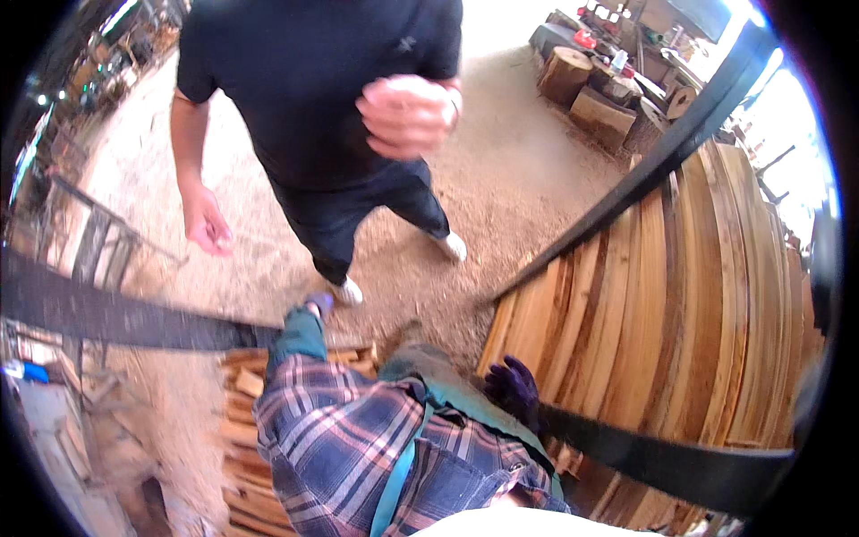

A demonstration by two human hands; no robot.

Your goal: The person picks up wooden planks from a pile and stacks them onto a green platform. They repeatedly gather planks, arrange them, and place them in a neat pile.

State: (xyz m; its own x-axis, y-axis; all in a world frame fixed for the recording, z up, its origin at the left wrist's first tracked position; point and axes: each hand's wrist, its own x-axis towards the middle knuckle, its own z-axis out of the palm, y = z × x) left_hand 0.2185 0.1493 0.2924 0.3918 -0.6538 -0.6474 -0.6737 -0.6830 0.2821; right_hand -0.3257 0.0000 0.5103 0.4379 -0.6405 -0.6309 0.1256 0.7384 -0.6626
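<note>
My right hand (513,385), in a dark purple glove, is held low beside my body with its fingers apart. It holds nothing that I can see and is close to the stacked wooden boards (626,313) on the right. Out in front at the left is my left hand (320,302), also gloved in purple, below a green sleeve cover (301,333). Its fingers are too small and blurred to make out, and no object shows in it. Wood pieces (242,447) lie in a pile under my left arm.
A person in black (313,98) stands facing me, one hand (409,116) raised and blurred, the other (208,222) hanging. Sawdust covers the floor (501,170). Log sections (565,73) and clutter sit far right. Dark beams (653,166) cross the view.
</note>
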